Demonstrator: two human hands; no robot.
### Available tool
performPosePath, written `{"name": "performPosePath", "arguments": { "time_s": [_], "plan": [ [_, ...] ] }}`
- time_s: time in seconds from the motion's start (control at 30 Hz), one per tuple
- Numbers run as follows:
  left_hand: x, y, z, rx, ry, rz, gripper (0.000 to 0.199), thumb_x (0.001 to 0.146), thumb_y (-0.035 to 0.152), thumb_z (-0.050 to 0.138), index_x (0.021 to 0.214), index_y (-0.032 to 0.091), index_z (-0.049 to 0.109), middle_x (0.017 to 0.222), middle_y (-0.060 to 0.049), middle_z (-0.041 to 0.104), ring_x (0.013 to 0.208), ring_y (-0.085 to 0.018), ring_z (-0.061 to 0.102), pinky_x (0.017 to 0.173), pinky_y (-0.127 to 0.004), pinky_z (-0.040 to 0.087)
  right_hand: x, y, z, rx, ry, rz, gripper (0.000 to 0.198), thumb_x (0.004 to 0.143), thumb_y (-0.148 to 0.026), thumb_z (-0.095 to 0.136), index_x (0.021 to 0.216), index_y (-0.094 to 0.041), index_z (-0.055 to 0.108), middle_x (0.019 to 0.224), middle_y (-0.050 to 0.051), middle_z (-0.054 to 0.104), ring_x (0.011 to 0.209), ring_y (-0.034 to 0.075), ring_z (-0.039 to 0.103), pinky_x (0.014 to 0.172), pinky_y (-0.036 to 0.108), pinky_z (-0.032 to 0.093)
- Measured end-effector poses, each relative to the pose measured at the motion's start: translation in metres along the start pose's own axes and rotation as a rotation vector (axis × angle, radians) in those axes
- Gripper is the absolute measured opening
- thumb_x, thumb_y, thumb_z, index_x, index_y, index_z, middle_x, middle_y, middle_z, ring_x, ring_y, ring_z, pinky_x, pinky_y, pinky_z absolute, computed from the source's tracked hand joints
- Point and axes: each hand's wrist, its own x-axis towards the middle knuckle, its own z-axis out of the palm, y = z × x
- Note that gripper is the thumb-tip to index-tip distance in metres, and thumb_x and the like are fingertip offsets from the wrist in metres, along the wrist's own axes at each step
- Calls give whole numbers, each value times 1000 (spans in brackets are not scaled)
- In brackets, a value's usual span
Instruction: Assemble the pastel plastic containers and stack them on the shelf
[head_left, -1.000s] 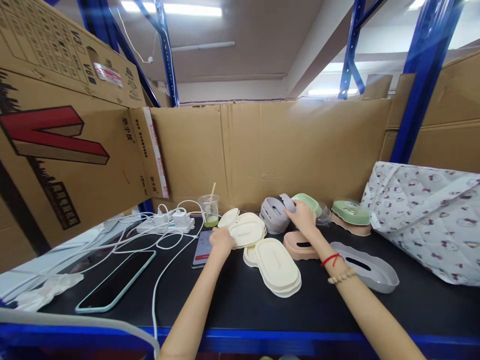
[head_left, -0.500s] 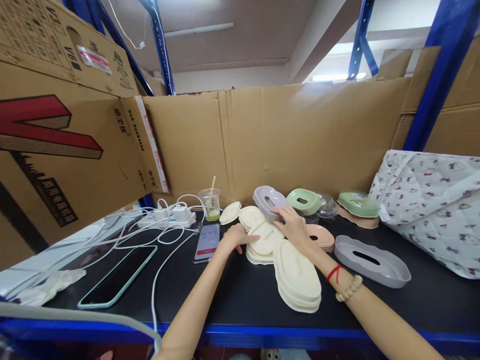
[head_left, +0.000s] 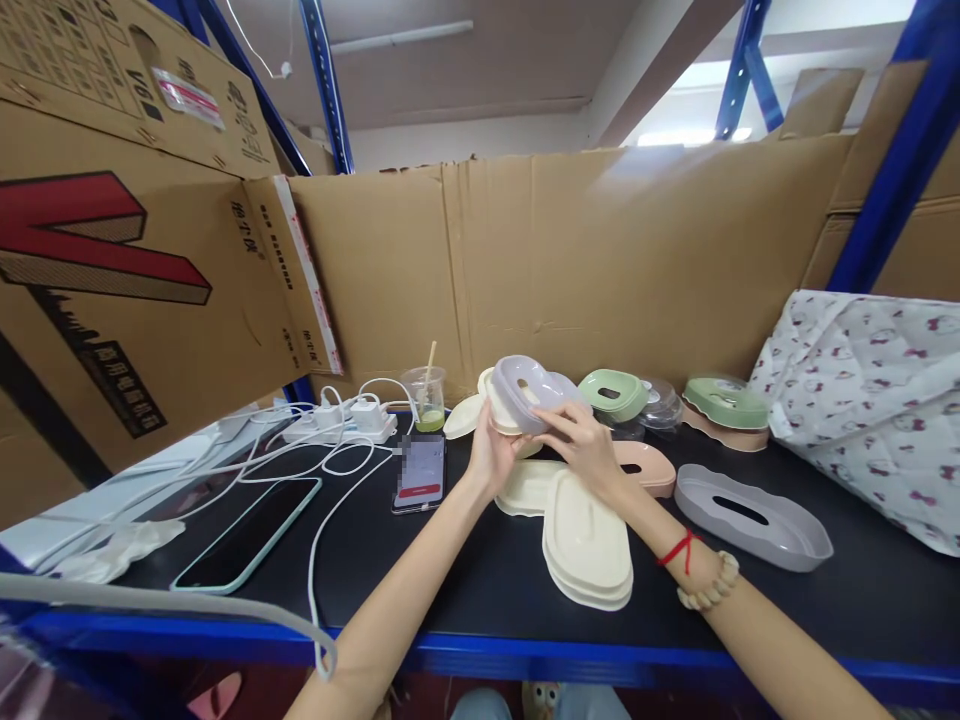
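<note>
In the head view, my left hand (head_left: 492, 456) is closed around the edge of a cream oval plastic piece (head_left: 487, 384). Against its face sits a lavender oval plastic cover (head_left: 510, 392) with a slot, gripped along its near edge by my right hand (head_left: 581, 440). Both pieces are tilted and lifted off the table. Beneath my hands lies another cream piece (head_left: 525, 490), beside a stack of cream ovals (head_left: 587, 545). A second lavender piece (head_left: 566, 385) shows partly behind the held cover.
Green covers (head_left: 613, 393), a peach cover (head_left: 649, 466) and a grey wavy-edged cover (head_left: 750, 518) lie to the right. A cup with a straw (head_left: 427, 400), two phones (head_left: 247, 535) and white cables (head_left: 322, 540) occupy the left. Cardboard (head_left: 645, 260) walls the back.
The lavender cover has moved left and up onto a cream piece. My left hand has lifted that cream piece off the pile, and my right hand has followed with the cover.
</note>
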Motion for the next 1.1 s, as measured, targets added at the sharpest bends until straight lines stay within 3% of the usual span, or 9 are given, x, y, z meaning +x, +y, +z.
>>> {"name": "performPosePath", "arguments": {
  "time_s": [0.13,0.23,0.4,0.47,0.57,0.67,0.8,0.97,1.1],
  "plan": [
    [-1,-1,-2,6,19,-12,35,73,38,60,101,16,62,94,-7,70,84,-19,65,62,-24,51,-1,-10,-1,68,-68,-41,27,84,-24,54,107,-29,69,92,5,65,89,21,60,71,32,49],
    [-2,0,-4,9,66,19,32,69,31,60,96,15,62,95,-6,70,91,-19,64,68,-24,50,1,-10,1,222,-11,8,29,81,-32,57,108,-27,68,106,7,62,99,22,58,77,34,50],
    [-8,-4,-2,115,51,109,41,63,28,59,103,19,60,106,-3,68,103,-23,61,79,-31,51,8,-4,10,476,144,470,69,77,-50,54,138,-20,40,129,14,50,108,25,55,79,37,52],
    [-11,-8,0,140,21,107,41,63,29,58,103,20,60,106,-3,68,103,-24,61,80,-32,51,8,-4,11,561,89,581,67,80,-50,49,138,-20,37,134,13,49,119,25,50,90,37,48],
    [-12,-12,3,120,50,80,36,65,30,56,98,18,61,104,-4,68,101,-24,61,80,-32,51,7,-10,12,661,27,593,55,85,-47,42,133,-21,42,138,10,48,129,22,42,103,37,38],
    [-11,-10,2,155,90,152,35,65,33,60,97,17,62,103,-5,68,102,-23,61,81,-30,50,6,-16,10,805,23,540,52,81,-46,49,125,-20,50,132,10,54,122,22,49,103,38,39],
    [-11,-4,-3,305,39,210,40,58,41,70,89,15,65,88,-5,70,89,-22,64,75,-29,49,9,-15,7,948,48,518,47,67,-54,63,98,-18,65,100,8,70,97,26,63,83,38,51],
    [-12,-1,-5,350,-7,89,43,49,35,73,85,16,64,77,-2,69,74,-19,64,64,-25,48,12,-8,6,878,73,534,49,62,-60,63,84,-16,66,77,7,70,78,25,66,68,36,52],
    [-12,2,-3,290,93,25,32,54,25,65,84,18,62,80,-1,69,77,-17,64,65,-24,50,18,4,-16,454,68,517,43,78,-50,53,102,-17,65,92,9,70,82,25,65,74,39,51]
  ]
}}
